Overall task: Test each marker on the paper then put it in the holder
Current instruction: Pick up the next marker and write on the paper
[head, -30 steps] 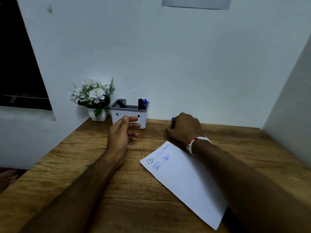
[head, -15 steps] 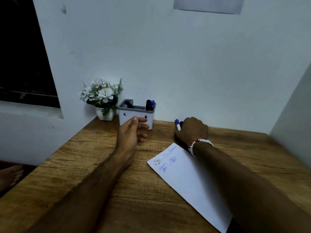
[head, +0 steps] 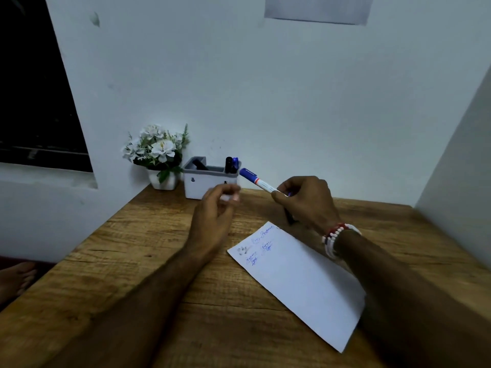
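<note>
My right hand (head: 305,200) grips a white marker (head: 259,181) with a blue cap, raised above the table, cap end pointing left toward the holder. A dark marker (head: 289,217) lies on the table beneath that hand, mostly hidden. My left hand (head: 215,219) hovers in front of the holder with loosely curled fingers, blurred and holding nothing. The white and grey holder (head: 210,181) stands against the wall with a black and a blue marker (head: 231,163) upright in its right side. A white paper (head: 300,280) with blue scribbles near its far corner lies on the wooden table (head: 159,261).
A small white pot of white flowers (head: 159,152) stands left of the holder in the corner. A dark window (head: 34,102) is at the left, a side wall at the right. A bare foot (head: 16,277) shows below the table's left edge.
My right hand has lifted the blue-capped marker off the table and turned it toward the holder. My left hand has lifted slightly and moved right in front of the holder.
</note>
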